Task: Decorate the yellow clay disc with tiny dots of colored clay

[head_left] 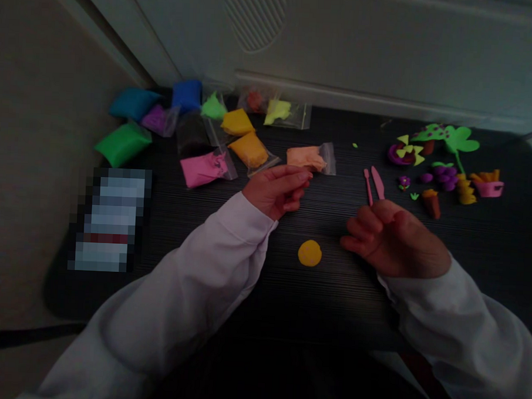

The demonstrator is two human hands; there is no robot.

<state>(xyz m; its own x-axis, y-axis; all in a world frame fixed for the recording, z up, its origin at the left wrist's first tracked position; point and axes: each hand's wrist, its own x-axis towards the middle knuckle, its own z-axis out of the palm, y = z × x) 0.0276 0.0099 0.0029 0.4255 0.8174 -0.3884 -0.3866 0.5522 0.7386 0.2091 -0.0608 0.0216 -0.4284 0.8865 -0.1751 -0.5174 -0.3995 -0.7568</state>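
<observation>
My left hand [278, 191] is closed, with thumb and index finger pressed together beside the bag of peach clay [303, 158]. Anything in that pinch is too small or hidden to make out. Over on the right, my right hand [392, 237] has its fingers curled in toward the thumb; whatever they may hold is hidden. Just beyond its knuckles lie a pink plastic knife [377, 182] and a thin pink tool [367, 186], their near ends close to or behind the fingers. Between my hands, a flat round disc of yellow clay [310, 253] lies on the dark table.
Several clay bags lie left and back, including pink [203, 168], orange [249, 149] and green [124, 144]. A blurred-out phone-like screen [110, 219] is at left. Small clay models stand right: a purple bowl [395, 154], grapes [447, 177], a fries box [489, 186]. A pale panel [363, 86] rises behind.
</observation>
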